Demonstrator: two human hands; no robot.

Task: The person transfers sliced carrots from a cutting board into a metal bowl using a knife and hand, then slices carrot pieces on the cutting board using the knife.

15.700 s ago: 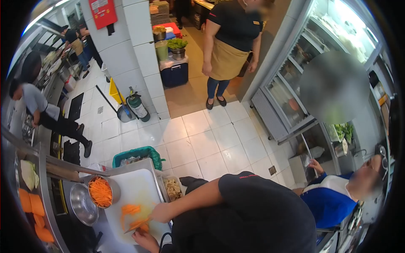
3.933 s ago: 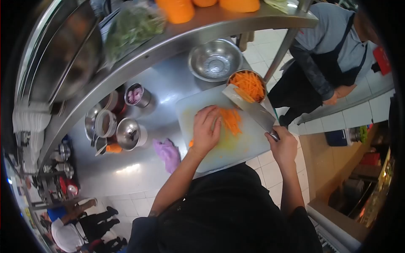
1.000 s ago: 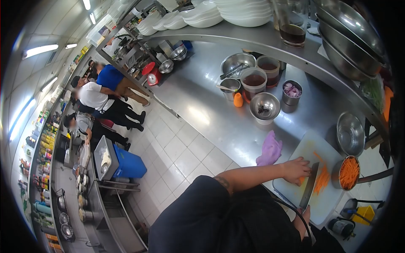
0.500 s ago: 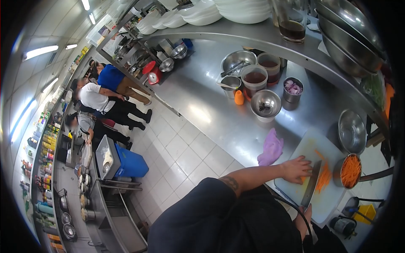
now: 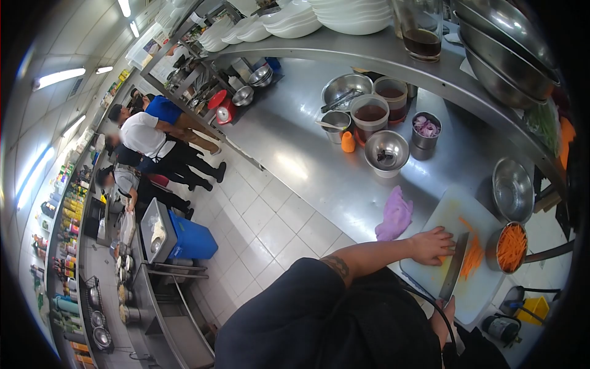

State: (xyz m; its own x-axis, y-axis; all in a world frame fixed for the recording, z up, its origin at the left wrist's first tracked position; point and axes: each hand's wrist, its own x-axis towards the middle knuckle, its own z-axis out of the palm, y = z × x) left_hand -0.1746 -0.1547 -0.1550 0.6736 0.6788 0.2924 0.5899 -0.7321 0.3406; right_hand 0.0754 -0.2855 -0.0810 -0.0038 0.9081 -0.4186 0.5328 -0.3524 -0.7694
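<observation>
My left hand (image 5: 432,246) presses down on a piece of carrot (image 5: 442,261), which shows only as a bit of orange under the fingers. In my right hand (image 5: 442,321) is the handle of a broad-bladed kitchen knife (image 5: 455,269); its blade stands right beside the left fingertips. Cut carrot strips (image 5: 472,257) lie on the white cutting board (image 5: 481,295), just right of the blade. A metal pot (image 5: 493,253) filled with carrot strips stands at the board's right edge.
A purple cloth (image 5: 394,215) lies left of the board, an empty metal bowl (image 5: 513,189) behind it. Farther back are a pot of sliced onion (image 5: 426,128), tubs of dark liquid (image 5: 370,114) and a small bowl (image 5: 387,152). Several people (image 5: 144,132) stand across the aisle.
Both hands, the knife and the carrot strips look almost unmoved. Across the aisle, the people have shifted slightly.
</observation>
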